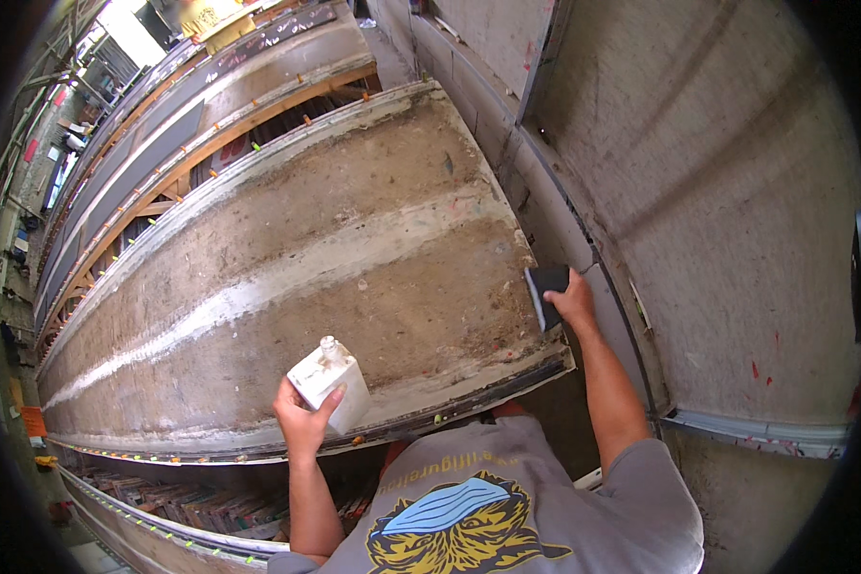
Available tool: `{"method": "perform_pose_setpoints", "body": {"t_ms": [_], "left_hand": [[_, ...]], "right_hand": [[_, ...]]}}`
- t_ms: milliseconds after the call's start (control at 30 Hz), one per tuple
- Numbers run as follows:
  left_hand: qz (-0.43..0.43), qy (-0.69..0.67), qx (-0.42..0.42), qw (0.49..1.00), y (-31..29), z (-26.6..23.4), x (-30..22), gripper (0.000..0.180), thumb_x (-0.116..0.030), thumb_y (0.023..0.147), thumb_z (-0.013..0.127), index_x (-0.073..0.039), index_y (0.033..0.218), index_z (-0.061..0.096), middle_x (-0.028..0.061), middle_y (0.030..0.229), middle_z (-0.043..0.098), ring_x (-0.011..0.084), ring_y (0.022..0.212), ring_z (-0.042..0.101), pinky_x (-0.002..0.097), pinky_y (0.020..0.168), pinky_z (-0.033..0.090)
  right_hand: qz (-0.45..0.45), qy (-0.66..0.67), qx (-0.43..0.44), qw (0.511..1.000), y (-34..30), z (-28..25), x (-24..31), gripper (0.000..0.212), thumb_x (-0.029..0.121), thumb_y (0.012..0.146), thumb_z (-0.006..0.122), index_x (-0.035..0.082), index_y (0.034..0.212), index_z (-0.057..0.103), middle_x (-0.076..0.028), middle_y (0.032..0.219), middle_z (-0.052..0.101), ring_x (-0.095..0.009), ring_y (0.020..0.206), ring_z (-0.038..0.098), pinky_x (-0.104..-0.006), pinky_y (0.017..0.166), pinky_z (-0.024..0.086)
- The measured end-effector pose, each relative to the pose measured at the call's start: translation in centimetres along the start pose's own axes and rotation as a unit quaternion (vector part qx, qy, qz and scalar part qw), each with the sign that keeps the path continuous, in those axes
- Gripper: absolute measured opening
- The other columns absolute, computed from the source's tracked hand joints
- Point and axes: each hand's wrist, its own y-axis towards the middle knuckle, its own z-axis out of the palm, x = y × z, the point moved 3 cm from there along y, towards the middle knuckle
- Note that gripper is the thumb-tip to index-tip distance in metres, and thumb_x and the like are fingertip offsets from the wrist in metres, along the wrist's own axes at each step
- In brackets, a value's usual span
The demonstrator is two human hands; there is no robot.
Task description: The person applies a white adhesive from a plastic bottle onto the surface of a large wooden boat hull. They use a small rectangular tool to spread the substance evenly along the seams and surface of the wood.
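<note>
My left hand (pixel 302 419) is wrapped around a white square-sided plastic bottle (pixel 346 394), thumb across its side. The bottle's narrow neck points up and away, and no cap shows on it. It is held above the near side of a long, stained brown table (pixel 392 316). At the table's right end, my right hand (pixel 573 302) grips a dark flat rectangular pad (pixel 547 283) with a pale blue-grey edge along its left side. That pad overlaps the table's right edge in view; whether it touches the surface I cannot tell.
A pale streak (pixel 230 311) runs lengthwise along the tabletop. More long tables (pixel 287 62) stand beyond, with small coloured pegs along their rails. Close on the right rises a grey wall (pixel 727 220). At the far upper left is a person in yellow (pixel 222 27).
</note>
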Motion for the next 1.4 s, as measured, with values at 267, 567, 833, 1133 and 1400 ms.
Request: {"method": "perform_pose_setpoints", "body": {"t_ms": [267, 567, 833, 1133, 1400], "left_hand": [[-0.014, 0.013, 0.019, 1.0, -0.9, 2.5, -0.3, 0.06, -0.006, 0.075, 0.09, 0.004, 0.127, 0.061, 0.0121, 0.117, 0.073, 0.0197, 0.105, 0.071, 0.0354, 0.095, 0.055], [0.015, 0.063, 0.036, 0.997, -1.7, 6.1, -0.6, 0.055, -0.018, 0.072, 0.095, 0.003, 0.114, 0.067, 0.015, 0.107, 0.077, 0.0225, 0.1, 0.074, 0.0367, 0.088, 0.057], [0.103, 0.388, 0.205, 0.893, 1.2, 14.5, -3.1, 0.065, -0.054, 0.075, 0.086, -0.003, 0.11, 0.067, 0.0206, 0.096, 0.075, 0.0401, 0.093, 0.073, 0.0493, 0.081, 0.057], [0.113, 0.574, 0.378, 0.717, 5.2, 25.5, -6.8, 0.06, -0.05, 0.076, 0.085, -0.004, 0.111, 0.069, 0.021, 0.099, 0.075, 0.04, 0.096, 0.073, 0.0495, 0.082, 0.058], [0.158, 0.607, 0.398, 0.67, 6.7, 29.1, -8.9, 0.052, -0.043, 0.074, 0.086, -0.003, 0.106, 0.072, 0.0196, 0.1, 0.076, 0.0379, 0.094, 0.075, 0.0475, 0.082, 0.06]], "right_hand": [[-0.354, -0.259, -0.019, 0.899, -6.5, 4.8, 4.3, 0.056, 0.014, 0.08, 0.072, 0.025, 0.135, 0.067, -0.008, 0.129, 0.071, -0.028, 0.098, 0.071, -0.0459, 0.081, 0.053], [-0.36, -0.196, -0.033, 0.912, -5.5, 0.5, 5.3, 0.051, 0.008, 0.082, 0.067, 0.023, 0.131, 0.07, -0.006, 0.125, 0.073, -0.027, 0.106, 0.069, -0.0452, 0.088, 0.05], [-0.171, -0.038, -0.032, 0.984, -7.6, -3.4, 1.6, 0.042, 0.013, 0.082, 0.072, 0.021, 0.123, 0.075, -0.009, 0.112, 0.076, -0.033, 0.098, 0.072, -0.0468, 0.084, 0.056], [-0.045, 0.04, -0.075, 0.995, -9.3, -5.7, -0.4, 0.047, 0.017, 0.082, 0.078, 0.027, 0.127, 0.073, -0.01, 0.116, 0.075, -0.034, 0.103, 0.071, -0.0453, 0.085, 0.057], [-0.036, 0.06, -0.08, 0.994, -10.3, -5.0, -0.2, 0.044, 0.014, 0.081, 0.079, 0.023, 0.124, 0.075, -0.011, 0.115, 0.075, -0.034, 0.103, 0.072, -0.043, 0.086, 0.058]]}}
